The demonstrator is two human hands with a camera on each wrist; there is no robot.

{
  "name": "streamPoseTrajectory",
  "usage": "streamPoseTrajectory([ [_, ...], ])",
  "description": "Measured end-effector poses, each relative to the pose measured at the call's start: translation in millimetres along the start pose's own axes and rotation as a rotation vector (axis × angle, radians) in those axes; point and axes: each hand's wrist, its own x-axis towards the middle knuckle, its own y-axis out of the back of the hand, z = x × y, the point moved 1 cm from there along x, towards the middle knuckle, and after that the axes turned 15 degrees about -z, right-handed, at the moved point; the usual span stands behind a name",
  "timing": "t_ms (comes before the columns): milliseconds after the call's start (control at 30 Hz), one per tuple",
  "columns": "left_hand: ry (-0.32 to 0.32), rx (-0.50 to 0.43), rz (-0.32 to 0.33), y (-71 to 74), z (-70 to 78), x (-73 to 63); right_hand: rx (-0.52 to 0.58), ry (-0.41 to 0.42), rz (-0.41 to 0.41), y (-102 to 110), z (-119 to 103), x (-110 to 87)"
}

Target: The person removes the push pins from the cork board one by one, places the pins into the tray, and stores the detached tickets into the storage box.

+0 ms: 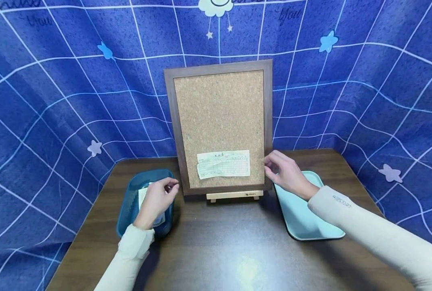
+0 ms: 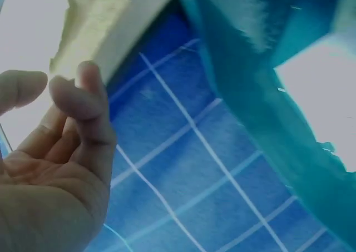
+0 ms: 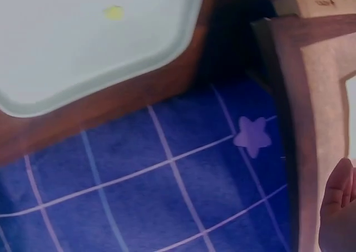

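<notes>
A pale printed paper slip with a ruled grid [image 1: 224, 165] lies against the lower part of the framed corkboard [image 1: 219, 113]. My left hand [image 1: 159, 200] hovers over the blue basket's right side, its fingers loosely bent. In the left wrist view the thumb and fingers [image 2: 83, 90] are apart with nothing between them. Papers [image 1: 142, 197] lie in the basket [image 1: 126, 210], partly covered by that hand. My right hand [image 1: 284, 169] is at the frame's lower right edge, fingers bent, with no object showing in them; the right wrist view catches only part of it.
The corkboard leans on a small wooden easel [image 1: 234, 195] on the brown table [image 1: 219, 242]. At the right is a light blue tray [image 1: 310, 218], with a small yellow piece [image 3: 114, 13] on it. A blue patterned curtain [image 1: 128, 101] hangs behind and along both sides.
</notes>
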Motion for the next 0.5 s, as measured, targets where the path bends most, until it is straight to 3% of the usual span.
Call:
streamPoseTrajectory([
  [167,-0.038,0.019,-0.042,-2.1,19.8,21.5,-0.005,0.005,-0.02,-6,-12,20.6],
  [333,-0.009,-0.005,-0.05,-5.9,30.1,38.1,0.019,0.018,-0.028,-14,-20,37.3],
  [500,0.027,-0.057,-0.025,-14.3,33.3,45.2,0.023,0.03,-0.032,-23,-25,52.0],
])
